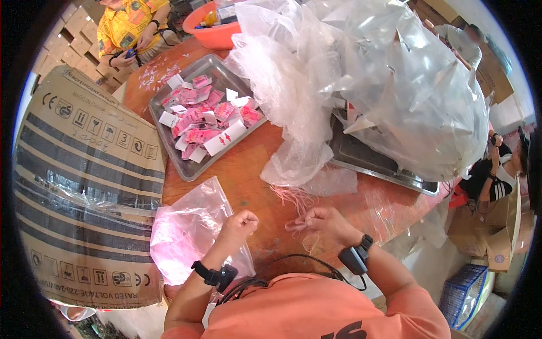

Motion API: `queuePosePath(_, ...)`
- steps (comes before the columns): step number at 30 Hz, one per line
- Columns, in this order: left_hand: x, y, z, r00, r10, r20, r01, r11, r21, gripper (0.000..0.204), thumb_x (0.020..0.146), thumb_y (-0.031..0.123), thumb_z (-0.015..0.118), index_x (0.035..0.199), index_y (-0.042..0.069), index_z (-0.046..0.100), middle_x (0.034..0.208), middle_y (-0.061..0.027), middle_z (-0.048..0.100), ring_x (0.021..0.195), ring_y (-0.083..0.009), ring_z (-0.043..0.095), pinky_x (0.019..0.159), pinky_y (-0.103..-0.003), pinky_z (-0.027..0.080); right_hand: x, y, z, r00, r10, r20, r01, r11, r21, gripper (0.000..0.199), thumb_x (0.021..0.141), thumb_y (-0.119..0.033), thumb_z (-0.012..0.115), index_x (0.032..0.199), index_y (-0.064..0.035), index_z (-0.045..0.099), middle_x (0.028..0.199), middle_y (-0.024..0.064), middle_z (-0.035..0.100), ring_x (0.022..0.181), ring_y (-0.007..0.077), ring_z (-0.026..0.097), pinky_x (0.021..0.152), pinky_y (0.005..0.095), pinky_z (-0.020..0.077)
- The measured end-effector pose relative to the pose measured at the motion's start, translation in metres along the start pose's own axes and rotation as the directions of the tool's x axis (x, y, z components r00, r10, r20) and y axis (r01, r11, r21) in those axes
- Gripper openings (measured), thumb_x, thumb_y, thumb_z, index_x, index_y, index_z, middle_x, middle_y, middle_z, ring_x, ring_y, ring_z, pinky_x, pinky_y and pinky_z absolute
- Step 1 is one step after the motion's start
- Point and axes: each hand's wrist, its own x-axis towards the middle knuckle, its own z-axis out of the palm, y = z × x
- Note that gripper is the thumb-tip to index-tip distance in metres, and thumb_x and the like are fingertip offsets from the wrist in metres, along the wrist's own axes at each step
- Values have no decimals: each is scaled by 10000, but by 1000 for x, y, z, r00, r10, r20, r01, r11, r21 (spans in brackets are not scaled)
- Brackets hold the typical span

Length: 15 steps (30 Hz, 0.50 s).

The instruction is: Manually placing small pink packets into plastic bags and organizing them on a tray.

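My left hand [239,227] is raised over the near side of the table, fingers curled together in a closed grip. Anything inside them is too small to make out. To its right, my right hand [328,222] pinches thin pale-pink string [294,227], and a fine loop hangs below the fingertips. The hands are apart from each other. Just beyond my right hand a loose bundle of pink strings [293,195] lies on the table. Beside my left forearm rests a clear plastic bag [192,226] with pink contents.
A metal tray [195,172] holds many pink-and-white carded pieces. Large clear plastic bags [418,107] cover much of a dark tray [372,161]. A big cardboard box [90,192] stands at left, an orange basin [212,37] at the back. Other people sit around the table.
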Motion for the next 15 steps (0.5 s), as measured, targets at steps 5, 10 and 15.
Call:
queuePosePath(5,19,7,-66,966,96,-241,-84,995,62,59,811,72,581,837,25,605,683,27,555,643,-55,499,575,-221,422,-41,25,2,974,115,197,-137,986,99,158,907,-171,546,874,-20,581,971,69,640,881,161,615,741,279,497)
queuePosePath(10,59,20,-120,904,179,-388,-108,974,197,119,792,122,590,833,12,608,676,-31,602,615,-102,555,573,-255,446,-40,30,-6,836,489,248,-497,867,-36,119,889,-145,574,854,-31,590,1001,73,623,922,168,606,759,314,498)
queuePosePath(15,116,19,-140,801,139,-583,146,898,415,341,768,312,579,905,3,624,859,-210,640,824,-334,628,742,-400,478,-2,32,5,999,37,8,-38,997,69,106,874,-120,590,820,-30,599,996,77,624,859,155,605,750,317,494)
